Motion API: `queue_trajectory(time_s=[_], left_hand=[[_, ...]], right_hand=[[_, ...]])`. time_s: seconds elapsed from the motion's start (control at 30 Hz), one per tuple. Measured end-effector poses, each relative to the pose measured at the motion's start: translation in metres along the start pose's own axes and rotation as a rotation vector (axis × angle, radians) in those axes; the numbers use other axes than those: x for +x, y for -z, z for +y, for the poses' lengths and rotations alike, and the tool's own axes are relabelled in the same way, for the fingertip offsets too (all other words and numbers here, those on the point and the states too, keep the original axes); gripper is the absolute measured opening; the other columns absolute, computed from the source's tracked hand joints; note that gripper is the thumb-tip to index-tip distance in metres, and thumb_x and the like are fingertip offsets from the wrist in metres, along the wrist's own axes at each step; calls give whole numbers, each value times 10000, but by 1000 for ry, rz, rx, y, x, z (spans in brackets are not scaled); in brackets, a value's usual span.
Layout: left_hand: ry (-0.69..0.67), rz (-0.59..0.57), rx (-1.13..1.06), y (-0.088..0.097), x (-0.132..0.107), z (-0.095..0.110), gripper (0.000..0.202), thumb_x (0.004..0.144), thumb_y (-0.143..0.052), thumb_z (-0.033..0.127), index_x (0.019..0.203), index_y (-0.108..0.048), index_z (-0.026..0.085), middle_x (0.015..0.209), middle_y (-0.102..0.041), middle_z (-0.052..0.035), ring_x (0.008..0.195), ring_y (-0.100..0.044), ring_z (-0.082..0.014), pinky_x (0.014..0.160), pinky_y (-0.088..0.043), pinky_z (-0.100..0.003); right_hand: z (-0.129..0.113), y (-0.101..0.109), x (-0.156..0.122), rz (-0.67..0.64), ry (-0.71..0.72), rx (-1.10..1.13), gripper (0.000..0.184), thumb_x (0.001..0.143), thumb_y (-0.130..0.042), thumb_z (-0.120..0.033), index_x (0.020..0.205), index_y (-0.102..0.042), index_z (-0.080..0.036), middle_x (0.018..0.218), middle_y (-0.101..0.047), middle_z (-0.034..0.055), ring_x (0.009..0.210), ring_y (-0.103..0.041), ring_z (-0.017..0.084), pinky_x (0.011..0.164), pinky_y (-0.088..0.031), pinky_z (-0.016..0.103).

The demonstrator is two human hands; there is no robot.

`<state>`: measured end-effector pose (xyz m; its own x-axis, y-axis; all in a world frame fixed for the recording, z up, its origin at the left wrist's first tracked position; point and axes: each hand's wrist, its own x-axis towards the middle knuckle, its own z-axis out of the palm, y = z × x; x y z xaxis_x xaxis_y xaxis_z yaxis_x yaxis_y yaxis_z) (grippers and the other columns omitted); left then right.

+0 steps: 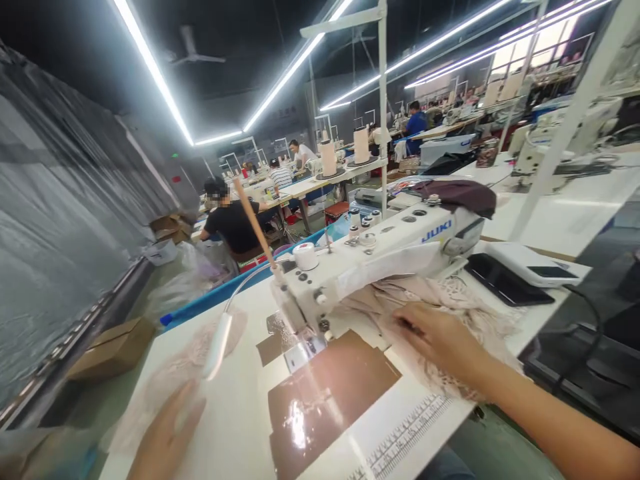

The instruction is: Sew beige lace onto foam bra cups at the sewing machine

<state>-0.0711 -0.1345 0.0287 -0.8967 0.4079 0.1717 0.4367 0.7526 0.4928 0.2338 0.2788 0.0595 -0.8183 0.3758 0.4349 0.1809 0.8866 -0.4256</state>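
My right hand [440, 340] is closed, with curled fingers, on a bunched beige lace fabric [475, 313] to the right of the needle area. My left hand [170, 427] lies at the table's left side, slightly blurred, its fingers stretched out and apart. Beside and under it is a pale lace piece [165, 387]. Between my hands stands a white JUKI sewing machine [370, 247], and brown sheeting [330, 400] covers its bed around the needle. A small lamp [220, 347] on a bent neck glows left of the needle.
A printed ruler [410, 430] runs along the front edge. Right of the machine are a black phone [507, 280] and a white box-like device [535, 263]. Dark fabric [460, 197] rests behind the machine head. A carton [113, 353] sits on the left floor. Several people work at machines beyond.
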Motion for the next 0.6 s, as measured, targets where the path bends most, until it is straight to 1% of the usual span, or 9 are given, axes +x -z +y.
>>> queue_trajectory(time_s=[0.07,0.13,0.2,0.27,0.33,0.37,0.43,0.5,0.6], left_hand=[[-18,-100,-70,-9,-16,19,558,771,-513,561,1252,-546,281,1379,-516,-12,1311,-419,-319,1001,-456,-463],[-77,-171,-97,-19,-28,47,523,785,-530,551,1239,-570,296,1355,-541,-9,1274,-466,-319,1009,-450,-461],[-161,-245,-123,-30,-38,78,486,811,-529,529,1232,-587,293,1337,-558,-24,1227,-518,-307,1013,-448,-446],[-246,-318,-187,-43,-46,109,464,813,-554,511,1206,-614,272,1293,-594,-54,1194,-547,-295,1012,-453,-422],[-304,-387,-280,-55,-53,136,451,812,-577,491,1196,-623,260,1253,-621,-74,1151,-579,-278,1003,-466,-385],[-317,-419,-321,-60,-57,149,445,819,-577,482,1202,-617,258,1246,-624,-78,1139,-585,-266,995,-472,-366],[-330,-481,-369,-67,-65,174,414,839,-564,464,1192,-615,255,1233,-624,-79,1130,-582,-248,984,-476,-341],[-359,-556,-386,-70,-71,201,359,854,-556,445,1145,-633,249,1203,-631,-77,1111,-579,-237,976,-468,-338],[-370,-668,-514,-77,-74,246,348,855,-566,457,1095,-653,221,1115,-656,-90,1052,-590,-235,945,-461,-355]], right_hand=[[31,19,-5,152,-109,-147,251,898,-403,-291,1021,-589,-177,1038,-644,120,885,-622,271,718,-446,360],[53,30,-6,246,-182,-255,290,901,-398,-318,1070,-576,-164,1156,-602,137,929,-614,278,698,-444,353],[69,32,-5,235,-243,-318,298,901,-404,-337,1069,-578,-163,1148,-611,135,899,-621,269,640,-431,327],[78,31,-2,151,-277,-341,254,894,-421,-330,964,-605,-168,961,-671,118,779,-631,252,575,-398,308],[84,30,-1,104,-272,-338,218,881,-433,-300,857,-604,-167,796,-675,106,688,-623,250,551,-376,311],[85,32,-1,115,-261,-330,211,877,-428,-284,853,-599,-162,793,-675,111,694,-624,256,563,-381,318],[85,39,-3,179,-246,-311,235,893,-395,-278,936,-581,-141,908,-672,140,803,-631,272,634,-410,336],[81,51,-6,282,-231,-279,276,918,-361,-312,998,-553,-130,971,-655,149,892,-619,270,710,-424,339],[65,69,-13,496,-152,-160,261,919,-381,-372,919,-543,-167,841,-647,99,809,-620,235,697,-438,313]])
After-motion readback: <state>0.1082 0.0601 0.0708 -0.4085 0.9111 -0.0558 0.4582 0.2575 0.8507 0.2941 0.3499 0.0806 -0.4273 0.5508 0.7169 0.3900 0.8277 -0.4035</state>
